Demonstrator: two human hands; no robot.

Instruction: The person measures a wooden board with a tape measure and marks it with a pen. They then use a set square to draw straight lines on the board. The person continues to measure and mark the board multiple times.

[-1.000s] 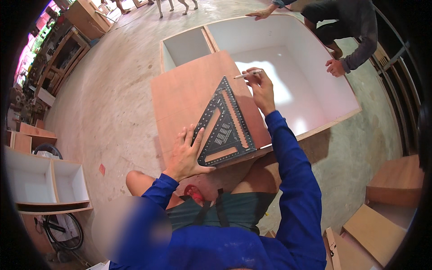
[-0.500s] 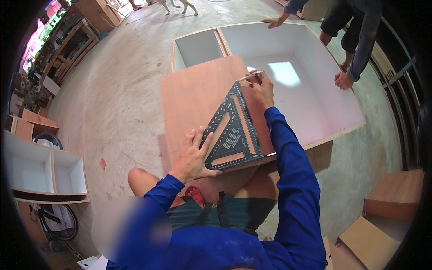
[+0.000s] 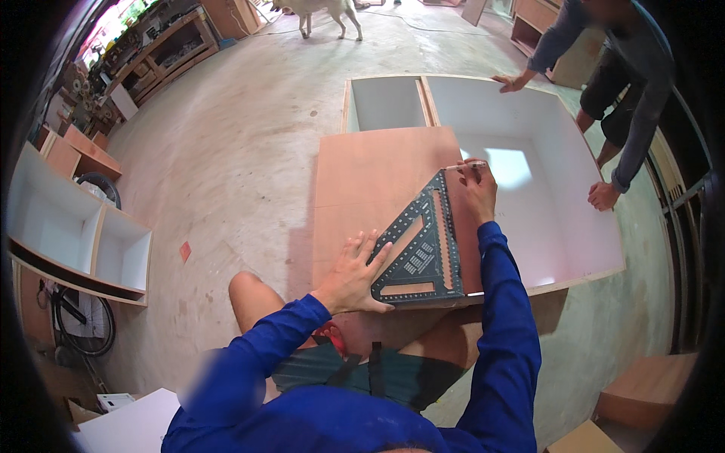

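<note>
A dark triangular rafter square (image 3: 423, 249) lies on a reddish-brown plywood board (image 3: 381, 170). My left hand (image 3: 352, 273) is spread flat, its fingers on the square's sloping edge and the board. In my right hand (image 3: 480, 192) is a thin white pen (image 3: 462, 165), its tip at the square's far corner. The board lies over the near left part of a white-lined cabinet box (image 3: 544, 257), whose open side faces up. My bent legs are at the board's near edge.
A co-worker (image 3: 638, 90) leans over the cabinet's far right, hands on its rim. A pale dog (image 3: 321, 10) stands far back. White-lined shelf units (image 3: 83, 226) and a bicycle wheel (image 3: 84, 321) are at left. Wooden boxes (image 3: 646, 389) lie at lower right.
My view has tilted up, so the scene sits lower and further right, with more of the dog showing. My hands, the square and the pen keep their places on the board.
</note>
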